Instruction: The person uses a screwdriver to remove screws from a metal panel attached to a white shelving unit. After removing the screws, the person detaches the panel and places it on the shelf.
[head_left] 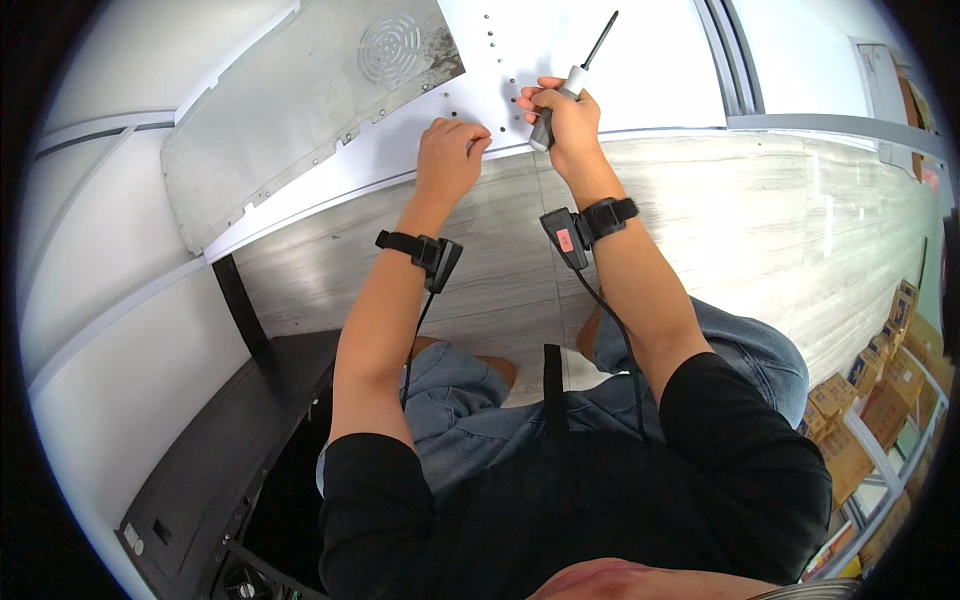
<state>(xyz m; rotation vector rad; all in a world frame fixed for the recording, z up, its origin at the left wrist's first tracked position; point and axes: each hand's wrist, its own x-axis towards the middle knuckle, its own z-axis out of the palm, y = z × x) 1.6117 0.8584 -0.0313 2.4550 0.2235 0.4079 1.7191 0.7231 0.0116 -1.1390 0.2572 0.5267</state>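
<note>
Grey-handled screwdriver (pixel 566 92) in right hand (pixel 568 125)

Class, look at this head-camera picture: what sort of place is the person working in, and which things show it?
Probably a workshop or stockroom used for repair work. The right hand grips a screwdriver over a white metal panel dotted with screw holes, a detached grey vented panel lies on the floor, and cardboard boxes crowd shelving.

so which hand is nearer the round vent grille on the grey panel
Left. The left hand rests on the white panel just below-right of the vent grille; the right hand, gripping the screwdriver, is farther right.
</note>
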